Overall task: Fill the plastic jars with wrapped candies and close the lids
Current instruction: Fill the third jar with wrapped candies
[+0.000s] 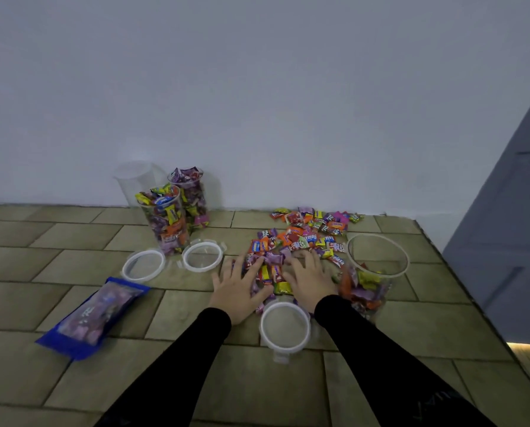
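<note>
On the tiled worktop [72,241], your spread left hand [237,286] and right hand [309,282] flank the candies [300,241]; scoop them together toward the jar [377,266] at three o'clock.

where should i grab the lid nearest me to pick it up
Pinch the near lid by its white rim from above, at the bare left side. It lies flat, so there is nothing to get under; the right hand and candies crowd its far edge, and a small tab sticks out toward you.

Both hands [273,282] spread on candy pile [300,241], three jars behind
</note>
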A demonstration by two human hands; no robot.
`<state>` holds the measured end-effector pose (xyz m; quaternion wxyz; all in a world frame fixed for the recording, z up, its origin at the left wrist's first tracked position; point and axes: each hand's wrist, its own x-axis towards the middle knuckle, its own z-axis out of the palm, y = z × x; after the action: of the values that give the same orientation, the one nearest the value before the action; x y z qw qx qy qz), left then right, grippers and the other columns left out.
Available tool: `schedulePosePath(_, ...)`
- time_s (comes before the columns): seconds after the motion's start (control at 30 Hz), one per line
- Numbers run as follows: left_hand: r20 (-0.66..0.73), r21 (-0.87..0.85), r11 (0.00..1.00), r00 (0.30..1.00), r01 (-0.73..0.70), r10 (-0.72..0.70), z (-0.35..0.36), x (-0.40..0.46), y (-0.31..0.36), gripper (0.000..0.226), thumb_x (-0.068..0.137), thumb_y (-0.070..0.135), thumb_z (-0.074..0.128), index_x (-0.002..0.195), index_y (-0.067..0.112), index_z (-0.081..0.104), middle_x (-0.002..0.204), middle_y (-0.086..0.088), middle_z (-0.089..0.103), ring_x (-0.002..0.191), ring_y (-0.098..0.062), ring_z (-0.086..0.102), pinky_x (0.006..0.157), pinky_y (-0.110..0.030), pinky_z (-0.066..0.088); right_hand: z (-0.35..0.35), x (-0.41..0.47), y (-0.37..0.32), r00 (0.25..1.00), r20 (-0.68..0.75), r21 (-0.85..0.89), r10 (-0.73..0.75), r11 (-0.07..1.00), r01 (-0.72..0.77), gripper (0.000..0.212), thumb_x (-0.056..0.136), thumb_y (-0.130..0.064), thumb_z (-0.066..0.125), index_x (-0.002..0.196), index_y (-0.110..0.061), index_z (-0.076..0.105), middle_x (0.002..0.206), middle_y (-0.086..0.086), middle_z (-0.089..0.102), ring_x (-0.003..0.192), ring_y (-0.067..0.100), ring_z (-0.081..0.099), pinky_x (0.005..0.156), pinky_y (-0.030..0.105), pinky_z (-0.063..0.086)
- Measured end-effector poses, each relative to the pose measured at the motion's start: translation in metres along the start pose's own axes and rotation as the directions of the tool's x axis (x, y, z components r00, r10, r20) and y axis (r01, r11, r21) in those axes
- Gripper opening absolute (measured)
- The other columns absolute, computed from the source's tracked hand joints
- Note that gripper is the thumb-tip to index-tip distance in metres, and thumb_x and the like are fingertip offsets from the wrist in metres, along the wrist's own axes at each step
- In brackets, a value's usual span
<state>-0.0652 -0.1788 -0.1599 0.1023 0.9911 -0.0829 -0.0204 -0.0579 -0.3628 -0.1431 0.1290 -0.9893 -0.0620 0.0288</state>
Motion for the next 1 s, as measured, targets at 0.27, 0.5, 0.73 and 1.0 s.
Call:
schedulePosePath(0.27,-0.098,-0.12,0.993,0.995,-0.013,0.001,-0.001,0.028,-0.002,0.08,0.076,0.075,0.019,0.144,0.037,0.033,0.14,0.002,0.039,0.13,-0.02,0.031,0.107,-0.04,0.022,0.0,0.028,-0.002,0.999,-0.015,0.016,-0.029,0.999,0.029,0.054,0.1,-0.053,0.025,0.15,-0.036,0.016,0.16,-0.001,0.011,0.148,0.025,0.004,0.113,0.052,0.019)
schedulePosePath(0.5,-0.229,-0.325,0.943,0.973,-0.074,-0.003,0.004,0.033,-0.007,0.072,0.078,0.068,0.026,0.119,0.02,0.061,0.108,-0.004,0.052,0.106,-0.021,0.045,0.093,-0.033,0.036,0.007,0.04,-0.005,0.985,-0.046,-0.117,-0.169,0.98,0.163,0.082,0.073,-0.083,0.034,0.143,-0.041,0.03,0.141,-0.001,0.038,0.127,0.024,0.034,0.097,0.041,0.036)
schedulePosePath(0.73,-0.326,-0.484,0.868,0.943,-0.109,-0.063,0.004,0.028,-0.007,0.019,0.091,0.029,0.065,0.098,0.012,0.062,0.094,-0.002,0.06,0.093,-0.018,0.053,0.079,-0.022,0.037,0.006,0.042,-0.014,0.97,-0.11,-0.056,-0.217,0.976,0.212,0.039,0.094,-0.057,0.042,0.118,-0.028,0.052,0.121,-0.001,0.055,0.104,0.023,0.057,0.076,0.032,0.043)
schedulePosePath(1.0,-0.365,-0.561,0.813,0.928,-0.155,-0.075,-0.005,0.018,-0.003,0.017,0.093,0.026,0.063,0.101,0.011,0.062,0.096,-0.001,0.064,0.092,-0.016,0.059,0.08,-0.026,0.045,0.001,0.038,-0.02,0.953,-0.247,0.098,-0.176,0.974,0.205,0.03,0.096,-0.05,0.044,0.102,-0.024,0.056,0.095,-0.001,0.069,0.087,0.022,0.062,0.084,0.033,0.036)
